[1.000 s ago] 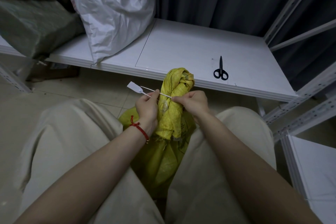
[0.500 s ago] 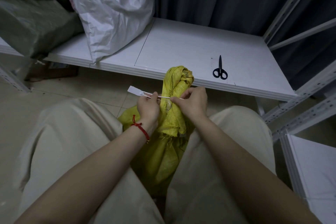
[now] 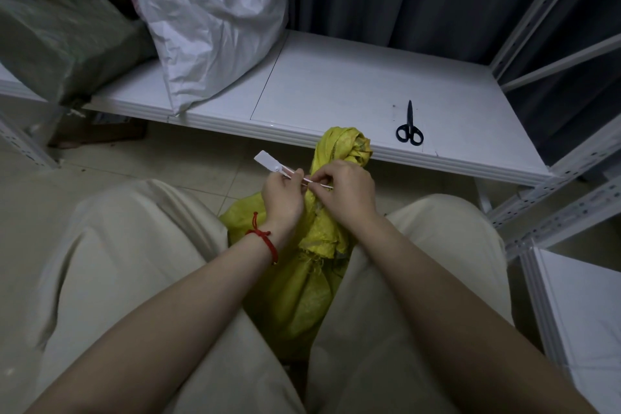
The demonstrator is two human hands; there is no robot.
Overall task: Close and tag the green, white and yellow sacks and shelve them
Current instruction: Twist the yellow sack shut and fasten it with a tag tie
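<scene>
Both hands — left hand, right hand — pinch the white tag tie at the twisted neck of the yellow sack; scissors lie near the shelf's front edge.

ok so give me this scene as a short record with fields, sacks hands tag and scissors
yellow sack: between the legs, neck twisted, not shelved
tag tie: white, across the sack's neck
left hand: pinches the tag tie near its flag
right hand: pinches its strap
white sack: on the shelf
green sack: on the shelf, left of white
scissors: black, closed, on the shelf
</scene>
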